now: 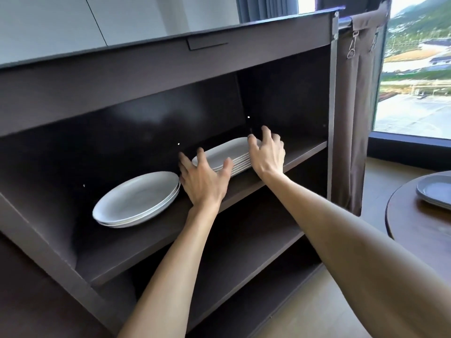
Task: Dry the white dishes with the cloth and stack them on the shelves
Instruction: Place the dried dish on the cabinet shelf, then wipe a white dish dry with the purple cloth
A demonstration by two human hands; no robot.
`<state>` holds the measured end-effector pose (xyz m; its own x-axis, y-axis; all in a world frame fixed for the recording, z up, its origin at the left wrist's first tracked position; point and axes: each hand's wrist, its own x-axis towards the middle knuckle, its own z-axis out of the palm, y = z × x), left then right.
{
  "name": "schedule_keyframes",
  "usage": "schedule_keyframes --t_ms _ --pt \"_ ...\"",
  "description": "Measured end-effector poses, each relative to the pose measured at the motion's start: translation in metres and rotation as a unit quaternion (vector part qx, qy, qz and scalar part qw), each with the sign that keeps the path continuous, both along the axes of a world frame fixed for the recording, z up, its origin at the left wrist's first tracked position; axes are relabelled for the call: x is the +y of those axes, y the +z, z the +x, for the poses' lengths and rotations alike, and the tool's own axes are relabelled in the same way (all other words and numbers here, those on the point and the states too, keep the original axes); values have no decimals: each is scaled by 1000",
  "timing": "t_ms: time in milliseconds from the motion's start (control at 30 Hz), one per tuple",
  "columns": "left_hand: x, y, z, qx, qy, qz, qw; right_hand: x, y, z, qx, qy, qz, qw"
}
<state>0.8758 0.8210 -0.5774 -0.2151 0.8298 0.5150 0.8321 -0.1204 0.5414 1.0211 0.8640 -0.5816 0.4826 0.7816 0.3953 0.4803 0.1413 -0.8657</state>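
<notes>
A stack of several white rectangular dishes (228, 152) sits on the upper shelf (305, 150) of a dark brown cabinet. My left hand (205, 178) hovers at the stack's left end with fingers spread. My right hand (267, 153) is at its right end, fingers spread and lightly curved over the rim. Neither hand grips the stack. A short pile of round white plates (136, 200) lies further left on the same shelf. No cloth is in view.
A lower shelf (244, 242) runs beneath. Right of the cabinet hang a brown curtain (351, 118) and a window. A round dark table (415, 223) at the right edge carries grey plates (435, 191).
</notes>
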Motion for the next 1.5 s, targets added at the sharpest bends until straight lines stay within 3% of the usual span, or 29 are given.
schedule_keyframes --t_ms 200,400,533,667,767,900,1067,1300,1500 --pt "-40 9 40 -1 -103 81 991 -74 -9 54 -117 -59 -21 991" --pt "-97 1 120 37 -250 59 966 -181 -30 141 -151 -204 -107 961" --pt "-134 -14 169 4 -332 -10 943 -248 -35 196 -106 -274 -135 946" --pt "-165 -32 213 -102 -405 -118 901 -301 -47 231 -77 -303 -171 934" --pt "-180 -50 251 -96 -464 -190 860 -335 -66 249 -105 -300 -269 909" --pt "-178 -72 298 -61 -491 -244 834 -370 -103 262 -126 -192 -452 862" --pt "-148 -90 353 -7 -461 -245 853 -366 -139 279 -177 -253 -438 845" --pt "-89 -111 421 -3 -356 -243 902 -313 -159 302 -279 -371 -428 775" --pt "-53 -118 453 41 -335 -238 911 -295 -168 337 -312 -394 -401 766"
